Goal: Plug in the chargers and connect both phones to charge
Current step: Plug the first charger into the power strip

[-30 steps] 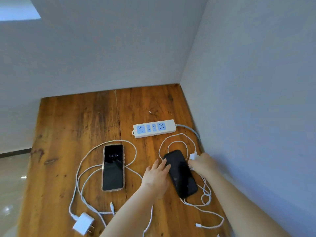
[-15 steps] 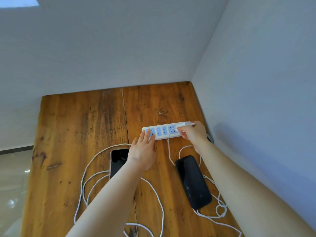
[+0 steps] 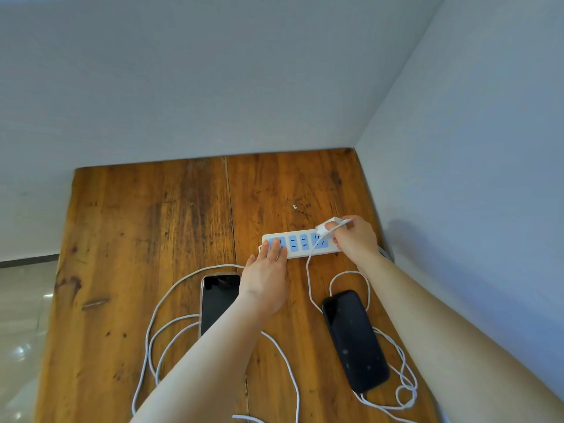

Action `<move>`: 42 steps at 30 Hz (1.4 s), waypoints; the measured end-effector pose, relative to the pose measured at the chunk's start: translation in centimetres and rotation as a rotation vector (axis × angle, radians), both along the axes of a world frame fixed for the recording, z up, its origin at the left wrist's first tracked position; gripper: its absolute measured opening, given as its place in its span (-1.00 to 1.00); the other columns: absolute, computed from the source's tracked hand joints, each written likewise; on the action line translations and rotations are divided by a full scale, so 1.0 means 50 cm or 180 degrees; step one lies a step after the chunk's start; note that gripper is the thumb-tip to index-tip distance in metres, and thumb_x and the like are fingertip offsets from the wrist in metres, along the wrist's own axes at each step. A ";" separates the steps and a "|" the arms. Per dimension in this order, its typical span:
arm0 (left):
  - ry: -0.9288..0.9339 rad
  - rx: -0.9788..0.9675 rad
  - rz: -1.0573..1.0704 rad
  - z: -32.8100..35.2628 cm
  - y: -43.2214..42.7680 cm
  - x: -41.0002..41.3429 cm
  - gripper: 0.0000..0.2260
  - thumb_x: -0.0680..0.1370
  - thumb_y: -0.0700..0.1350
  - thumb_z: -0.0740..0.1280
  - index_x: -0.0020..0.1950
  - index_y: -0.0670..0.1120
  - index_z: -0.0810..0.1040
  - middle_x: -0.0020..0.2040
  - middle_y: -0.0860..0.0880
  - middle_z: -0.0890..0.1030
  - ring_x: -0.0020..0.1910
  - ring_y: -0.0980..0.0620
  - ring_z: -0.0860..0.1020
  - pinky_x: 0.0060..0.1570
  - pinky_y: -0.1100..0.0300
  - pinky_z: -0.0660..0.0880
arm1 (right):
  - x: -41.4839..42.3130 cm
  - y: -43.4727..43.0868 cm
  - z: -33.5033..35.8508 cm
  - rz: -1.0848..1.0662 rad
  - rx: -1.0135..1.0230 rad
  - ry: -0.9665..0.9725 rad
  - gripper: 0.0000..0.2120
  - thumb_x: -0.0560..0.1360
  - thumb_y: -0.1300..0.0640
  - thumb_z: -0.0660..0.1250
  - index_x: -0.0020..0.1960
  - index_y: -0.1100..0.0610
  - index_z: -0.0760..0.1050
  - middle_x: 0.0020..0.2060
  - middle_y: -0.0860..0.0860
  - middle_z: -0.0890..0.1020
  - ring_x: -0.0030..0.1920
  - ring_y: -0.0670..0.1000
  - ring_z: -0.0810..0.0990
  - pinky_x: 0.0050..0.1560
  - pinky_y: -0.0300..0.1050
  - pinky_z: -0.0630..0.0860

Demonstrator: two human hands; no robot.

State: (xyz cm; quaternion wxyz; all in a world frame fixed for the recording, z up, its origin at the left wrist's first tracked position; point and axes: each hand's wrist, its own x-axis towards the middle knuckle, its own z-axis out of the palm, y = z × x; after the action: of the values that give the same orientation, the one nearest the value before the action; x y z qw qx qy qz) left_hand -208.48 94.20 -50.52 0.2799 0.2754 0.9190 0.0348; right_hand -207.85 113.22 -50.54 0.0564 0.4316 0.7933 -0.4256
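Observation:
A white power strip (image 3: 300, 246) with blue sockets lies on the wooden table (image 3: 152, 239). My left hand (image 3: 267, 276) rests flat, fingers on the strip's left end. My right hand (image 3: 355, 238) pinches a small white charger plug (image 3: 326, 228) just above the strip's rightmost socket; whether its prongs are in the socket is hidden. Its white cable (image 3: 309, 279) trails down beside a black phone (image 3: 355, 340) on the right. A second phone (image 3: 218, 300) with a dark screen lies to the left, partly under my left forearm, ringed by another white cable (image 3: 166, 300).
Grey walls close the table at the back and along the right side (image 3: 457, 209). The strip's grey cord (image 3: 386, 251) runs off toward the right wall. Cable loops (image 3: 406, 389) lie by the black phone's near end. The table's left edge drops to a tiled floor (image 3: 21, 315).
Both hands moved from the black phone up to the power strip. My right hand carried the white plug to the strip's right end. The left phone's screen went dark.

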 end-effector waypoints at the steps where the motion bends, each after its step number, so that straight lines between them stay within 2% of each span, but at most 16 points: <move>1: -0.0005 0.0001 -0.0003 0.001 0.000 -0.001 -0.40 0.62 -0.13 0.17 0.58 -0.08 -0.07 0.60 -0.08 -0.11 0.56 -0.09 -0.13 0.48 -0.04 0.05 | -0.001 -0.002 0.002 0.0065 0.0057 -0.0004 -0.80 0.47 -0.03 0.37 0.00 0.03 0.45 -0.20 -0.06 0.57 -0.38 -0.16 0.56 -0.47 -0.35 0.39; 8: -0.0018 -0.0014 -0.0040 0.004 0.000 -0.004 -0.38 0.61 -0.19 0.19 0.58 -0.10 -0.07 0.60 -0.09 -0.12 0.56 -0.11 -0.12 0.48 -0.04 0.08 | -0.006 -0.008 0.017 0.0325 0.0458 -0.0153 -0.82 0.44 -0.01 0.43 -0.11 0.08 0.51 -0.29 -0.07 0.57 -0.45 -0.16 0.53 -0.52 -0.39 0.33; 12: -0.0046 -0.0023 -0.0046 0.007 0.003 -0.009 -0.36 0.59 -0.20 0.21 0.58 -0.09 -0.06 0.60 -0.09 -0.11 0.56 -0.11 -0.11 0.47 -0.04 0.11 | -0.014 -0.008 0.023 0.0808 0.0672 -0.0323 -0.81 0.44 -0.03 0.42 -0.12 0.10 0.56 -0.22 -0.01 0.66 -0.44 -0.16 0.55 -0.50 -0.38 0.34; 14: -0.0049 -0.0027 -0.0054 0.008 0.004 -0.011 -0.36 0.59 -0.20 0.22 0.58 -0.09 -0.05 0.60 -0.09 -0.10 0.56 -0.12 -0.10 0.47 -0.04 0.13 | -0.016 -0.011 0.024 0.1014 0.0787 -0.0378 -0.78 0.43 -0.03 0.43 -0.02 0.09 0.58 -0.13 0.00 0.69 -0.41 -0.15 0.57 -0.50 -0.39 0.35; 17: -0.0052 -0.0015 -0.0049 0.005 0.004 -0.010 -0.36 0.59 -0.20 0.21 0.58 -0.09 -0.05 0.60 -0.09 -0.09 0.56 -0.11 -0.09 0.47 -0.03 0.16 | -0.008 -0.025 0.021 0.1063 0.0868 -0.0267 -0.55 0.44 0.04 0.44 0.29 0.12 0.48 0.05 0.07 0.66 -0.25 -0.11 0.59 -0.51 -0.44 0.34; 19: -0.0045 -0.0027 -0.0055 0.003 0.004 -0.011 -0.36 0.59 -0.20 0.21 0.58 -0.08 -0.05 0.60 -0.09 -0.10 0.56 -0.11 -0.09 0.45 -0.03 0.19 | 0.000 -0.036 0.020 0.1136 0.0875 -0.0231 -0.53 0.45 0.07 0.44 0.32 0.14 0.45 0.08 0.10 0.65 -0.16 -0.05 0.65 -0.53 -0.45 0.34; 25: 0.0009 -0.0161 -0.0121 -0.002 0.009 -0.009 -0.35 0.58 -0.17 0.21 0.58 -0.10 -0.08 0.60 -0.11 -0.10 0.55 -0.13 -0.09 0.37 0.00 0.30 | -0.014 -0.032 0.035 0.1489 0.0926 -0.0500 -0.70 0.45 0.03 0.43 0.10 0.17 0.55 0.01 0.10 0.67 -0.15 -0.01 0.66 -0.44 -0.38 0.42; 33: 0.0020 -0.0322 -0.0207 0.005 0.016 -0.008 -0.33 0.57 -0.11 0.22 0.58 -0.13 -0.07 0.60 -0.13 -0.09 0.55 -0.16 -0.08 0.32 0.01 0.37 | -0.021 -0.040 0.044 0.1677 0.1091 -0.0611 -0.72 0.44 0.01 0.43 0.03 0.18 0.54 -0.03 0.09 0.68 -0.16 0.02 0.67 -0.44 -0.35 0.42; 39: 0.0007 -0.0465 -0.0305 0.012 0.023 -0.011 -0.34 0.56 -0.11 0.21 0.57 -0.15 -0.06 0.59 -0.15 -0.07 0.55 -0.17 -0.07 0.32 0.00 0.37 | -0.032 -0.040 0.047 0.1454 0.0926 -0.0549 -0.78 0.49 0.08 0.38 -0.05 0.26 0.55 -0.07 0.15 0.68 -0.15 0.04 0.66 -0.48 -0.30 0.36; 42: 0.0013 -0.0512 -0.0329 0.014 0.025 -0.009 -0.34 0.56 -0.12 0.21 0.57 -0.16 -0.06 0.59 -0.15 -0.08 0.55 -0.18 -0.08 0.32 0.00 0.38 | -0.015 -0.047 0.049 0.1510 0.1012 -0.0525 -0.77 0.47 0.08 0.41 0.02 0.24 0.54 -0.02 0.13 0.66 -0.09 0.03 0.67 -0.46 -0.33 0.37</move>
State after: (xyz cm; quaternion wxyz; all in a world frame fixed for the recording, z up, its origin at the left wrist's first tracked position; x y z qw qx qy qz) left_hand -208.93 95.43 -49.85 0.3007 0.2992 0.9040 -0.0542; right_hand -208.60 110.85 -48.09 0.1503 0.2707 0.9215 -0.2344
